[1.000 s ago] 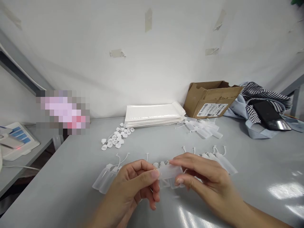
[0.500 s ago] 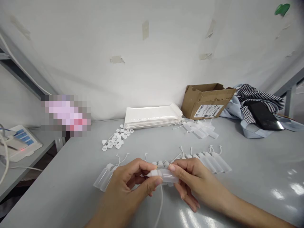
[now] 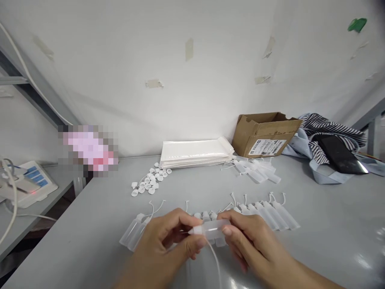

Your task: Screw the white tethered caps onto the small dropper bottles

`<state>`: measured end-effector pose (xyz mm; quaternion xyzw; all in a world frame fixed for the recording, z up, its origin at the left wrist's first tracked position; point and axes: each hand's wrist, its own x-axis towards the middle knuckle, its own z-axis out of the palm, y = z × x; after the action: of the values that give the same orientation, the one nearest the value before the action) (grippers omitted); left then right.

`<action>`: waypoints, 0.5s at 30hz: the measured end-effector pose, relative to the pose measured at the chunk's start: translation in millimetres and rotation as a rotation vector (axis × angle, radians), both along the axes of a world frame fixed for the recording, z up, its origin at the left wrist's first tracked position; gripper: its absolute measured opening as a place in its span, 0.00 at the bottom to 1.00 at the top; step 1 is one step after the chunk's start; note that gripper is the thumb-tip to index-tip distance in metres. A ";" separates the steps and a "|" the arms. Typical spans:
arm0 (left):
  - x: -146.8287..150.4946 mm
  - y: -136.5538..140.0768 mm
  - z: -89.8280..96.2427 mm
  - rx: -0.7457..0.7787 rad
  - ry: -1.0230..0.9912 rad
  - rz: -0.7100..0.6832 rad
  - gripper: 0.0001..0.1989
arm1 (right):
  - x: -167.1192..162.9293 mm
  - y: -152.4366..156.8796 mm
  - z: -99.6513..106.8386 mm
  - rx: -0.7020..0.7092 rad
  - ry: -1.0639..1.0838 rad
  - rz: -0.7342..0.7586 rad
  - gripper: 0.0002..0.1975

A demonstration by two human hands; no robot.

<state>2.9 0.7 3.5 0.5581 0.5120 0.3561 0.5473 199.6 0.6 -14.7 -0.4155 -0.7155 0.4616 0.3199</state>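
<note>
A translucent squeeze bottle (image 3: 214, 228) with a white pointed nozzle lies sideways between my hands, above the table. My left hand (image 3: 168, 241) pinches its white collar between thumb and forefinger, the nozzle tip pointing into the palm. My right hand (image 3: 252, 241) grips the bottle's base end with thumb and fingers. A thin white strap hangs from the collar toward me. Behind my hands, similar bottles with straps lie in a row, some (image 3: 278, 212) to the right and a few (image 3: 132, 233) to the left; my hands partly hide the middle ones.
Small white caps (image 3: 148, 181) lie loose at the back left. A stack of white padded envelopes (image 3: 197, 152) rests against the wall. An open cardboard box (image 3: 266, 134) stands by more bottles (image 3: 258, 170). Striped cloth and a black phone-like device (image 3: 339, 154) are at the right.
My right hand has shifted its grip on the bottle's base, its fingers now curled closer around it. The strap hangs farther right. The whole view has shifted slightly.
</note>
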 end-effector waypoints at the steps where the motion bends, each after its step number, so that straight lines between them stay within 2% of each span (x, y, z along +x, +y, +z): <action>1: -0.2 -1.7 0.0 0.091 0.048 0.012 0.07 | -0.5 0.1 0.5 -0.115 0.041 0.006 0.22; 3: -1.3 -3.8 -0.8 0.258 0.104 0.012 0.05 | -1.4 0.7 1.5 -0.349 0.130 0.016 0.25; 5: -2.4 -4.3 -1.2 0.322 0.117 -0.025 0.04 | -1.6 1.7 2.8 -0.537 0.196 0.035 0.27; 7: -2.2 -3.7 -0.3 0.286 0.119 -0.040 0.04 | -1.0 2.7 4.4 -0.592 0.207 0.053 0.27; 8: -1.4 -3.1 0.7 0.241 0.116 -0.028 0.05 | -0.4 3.0 4.9 -0.530 0.174 0.052 0.27; 10: 0.6 -1.4 2.9 0.128 0.078 0.029 0.06 | 1.3 3.3 4.4 -0.227 0.028 0.024 0.23; 12: 1.6 1.1 4.2 0.015 0.008 0.066 0.07 | 3.2 3.0 1.0 0.234 -0.181 -0.012 0.17; 14: 0.7 4.1 4.0 -0.073 -0.050 0.032 0.08 | 4.7 2.5 -4.4 0.649 -0.368 -0.017 0.15; 15: -0.4 5.4 3.5 -0.094 -0.072 0.002 0.08 | 5.3 2.2 -6.8 0.787 -0.433 -0.008 0.15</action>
<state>2.5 6.1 6.9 0.5181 0.5089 0.3522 0.5904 204.9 2.8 -21.5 -0.3520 -0.8854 0.0555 0.2985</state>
